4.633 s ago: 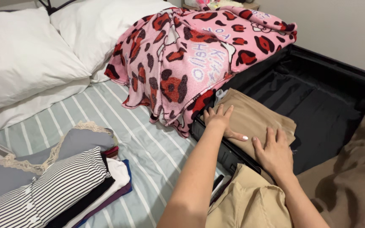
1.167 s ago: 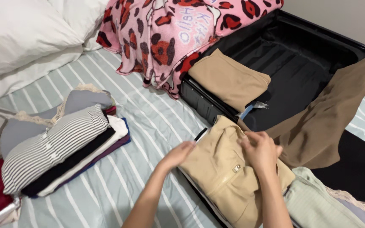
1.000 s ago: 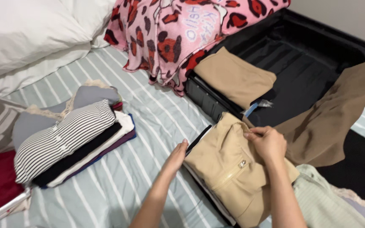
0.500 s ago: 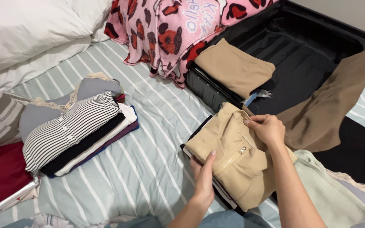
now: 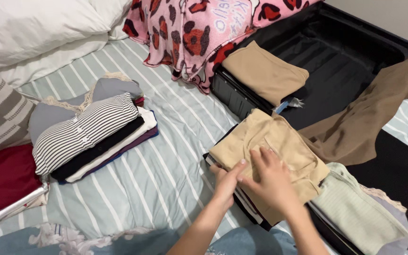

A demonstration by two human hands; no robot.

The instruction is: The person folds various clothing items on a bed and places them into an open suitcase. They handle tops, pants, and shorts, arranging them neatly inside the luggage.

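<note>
From the head view, the right hand (image 5: 271, 182) lies flat, fingers spread, on the beige folded garment (image 5: 270, 151) topping a stack on the striped bed (image 5: 166, 160). The left hand (image 5: 227, 182) grips the stack's near edge. The black suitcase (image 5: 336, 75) lies open beyond, the striped clothes pile (image 5: 88, 134) leftward.

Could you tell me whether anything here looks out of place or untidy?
Mostly neat, but a brown garment lies unfolded, draped over the open black suitcase edge, unlike the folded piles. A pink spotted blanket also spills over the suitcase's far corner. Both hands, left hand and right hand, rest on the beige folded garment.
</note>
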